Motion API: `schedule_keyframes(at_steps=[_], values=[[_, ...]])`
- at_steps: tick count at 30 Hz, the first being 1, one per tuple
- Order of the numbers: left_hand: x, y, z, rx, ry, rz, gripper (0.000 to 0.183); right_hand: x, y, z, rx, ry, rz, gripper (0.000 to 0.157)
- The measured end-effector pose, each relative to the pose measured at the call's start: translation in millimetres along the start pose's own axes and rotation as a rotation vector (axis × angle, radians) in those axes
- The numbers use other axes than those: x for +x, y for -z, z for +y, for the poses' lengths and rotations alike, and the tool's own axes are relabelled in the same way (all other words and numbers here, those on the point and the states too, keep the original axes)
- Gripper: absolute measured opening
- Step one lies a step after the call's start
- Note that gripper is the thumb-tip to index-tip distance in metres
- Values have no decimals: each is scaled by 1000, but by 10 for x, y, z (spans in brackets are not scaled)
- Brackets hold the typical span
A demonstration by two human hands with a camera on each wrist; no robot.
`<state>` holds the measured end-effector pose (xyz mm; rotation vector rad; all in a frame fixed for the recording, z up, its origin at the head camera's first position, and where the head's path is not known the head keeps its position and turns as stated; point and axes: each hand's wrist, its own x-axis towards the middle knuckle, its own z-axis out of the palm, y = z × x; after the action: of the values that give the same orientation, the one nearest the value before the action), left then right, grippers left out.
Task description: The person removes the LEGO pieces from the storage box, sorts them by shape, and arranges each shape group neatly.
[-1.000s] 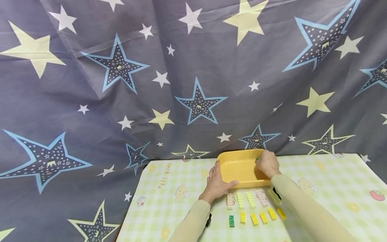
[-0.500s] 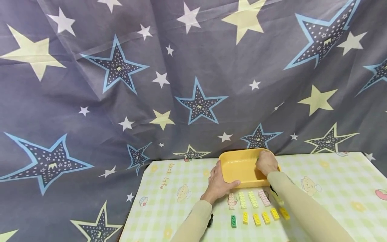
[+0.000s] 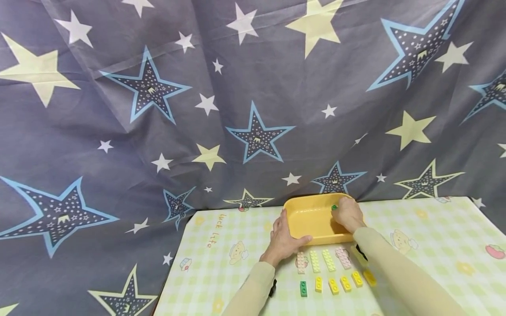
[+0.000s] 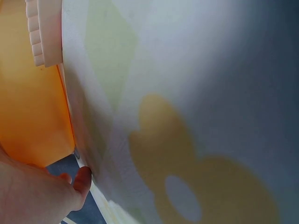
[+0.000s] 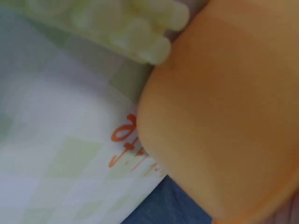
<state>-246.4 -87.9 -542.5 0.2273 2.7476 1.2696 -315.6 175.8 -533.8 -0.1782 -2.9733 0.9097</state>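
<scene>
A yellow plastic tray [image 3: 310, 223] stands near the back edge of the table. My left hand [image 3: 282, 239] holds its left front corner, the thumb along the front wall and the fingers down the left side; the left wrist view shows this hand [image 4: 42, 191] beside the tray's orange-looking wall [image 4: 37, 112]. Inside the tray's right end, my right hand [image 3: 348, 215] pinches a small green building brick [image 3: 334, 207], mostly hidden by the fingers. The right wrist view shows the tray's outer wall [image 5: 224, 107] and a pale yellow-green brick [image 5: 107, 28], not what the fingers hold.
In front of the tray lies a row of long pale bricks, pink [image 3: 343, 258] and yellow-green [image 3: 328, 260]. Closer to me are a green two-stud brick [image 3: 303, 289] and several yellow ones [image 3: 334, 286]. A star-patterned curtain [image 3: 253, 175] hangs behind the checked tablecloth [image 3: 427, 263].
The right hand shifts slightly inside the tray; the green brick was almost hidden half a second ago and now shows again. The left hand keeps its hold. The head view sways a little.
</scene>
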Motion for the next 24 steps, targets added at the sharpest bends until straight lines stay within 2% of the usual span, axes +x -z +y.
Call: schedule_keyframes(at_steps=[2, 3, 5, 10, 18, 24], values=[[4, -2, -4, -1, -1, 1, 131, -32, 44, -9, 9, 16, 4, 41], [5, -3, -6, 0, 1, 1, 131, -122, 149, -127, 3, -3, -14, 42], [8, -8, -12, 7, 2, -2, 132, -209, 249, -206, 6, -7, -19, 44], [9, -17, -21, 13, 4, -4, 132, -355, 353, -280, -4, 15, 13, 44], [16, -14, -25, 5, -8, -2, 132, -619, 515, -297, 21, 83, 39, 48], [14, 3, -8, 5, -10, -3, 131, -872, 659, -281, 19, 82, 39, 51]])
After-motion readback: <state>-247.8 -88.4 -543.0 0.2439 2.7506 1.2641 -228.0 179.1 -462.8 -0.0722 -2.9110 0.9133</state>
